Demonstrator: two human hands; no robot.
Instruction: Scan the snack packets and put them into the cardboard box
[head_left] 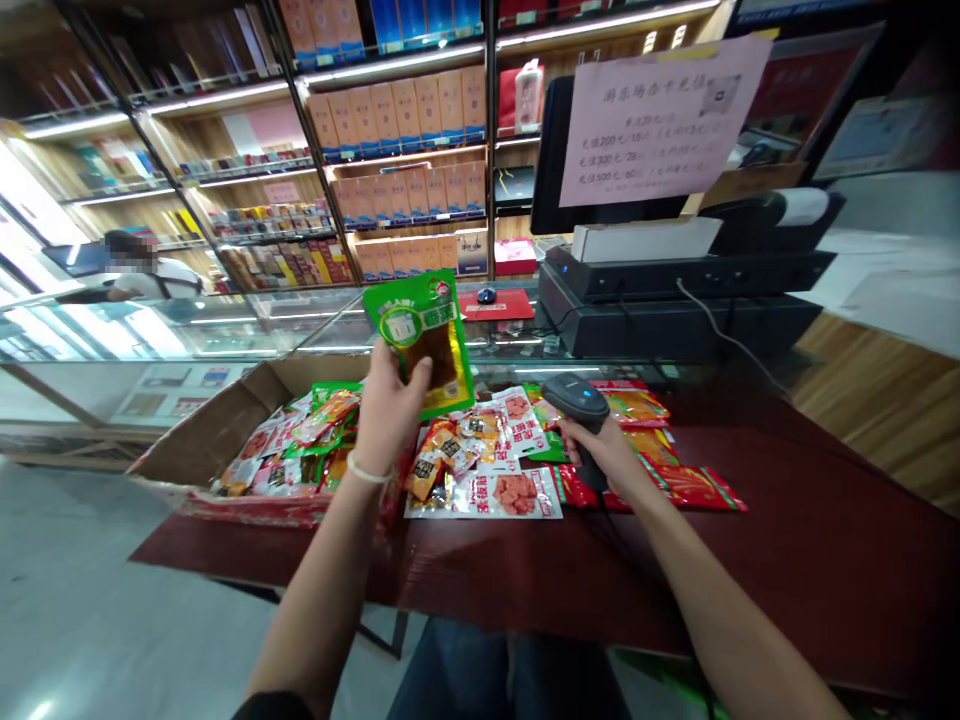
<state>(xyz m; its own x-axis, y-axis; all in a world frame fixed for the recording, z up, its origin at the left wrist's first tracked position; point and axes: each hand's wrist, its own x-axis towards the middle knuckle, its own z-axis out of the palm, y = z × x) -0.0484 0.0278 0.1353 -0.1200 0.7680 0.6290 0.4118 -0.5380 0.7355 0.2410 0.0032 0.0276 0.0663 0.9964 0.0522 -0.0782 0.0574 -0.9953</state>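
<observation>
My left hand [394, 400] is closed on a green snack packet [442, 345] with a window showing brown food, held upright above the table. In my right hand [607, 455] is a black barcode scanner [576, 398], gripped by its handle, its head pointing up and to the left. Beneath and between the hands lie white snack packets [514, 495] and small orange-and-black packets [442, 455]. Red snack packets [697, 488] lie under and to the right of the scanner. Left of my left hand, an open cardboard box [169, 455] holds several mixed packets.
Behind the dark red table [480, 570] runs a glass counter [315, 335] with a mouse [486, 296] on a red sheet. A monitor carrying a pink notice [660, 130] stands at the right, above black till units [690, 320]. A person [154, 275] is at the far left, before stocked shelves.
</observation>
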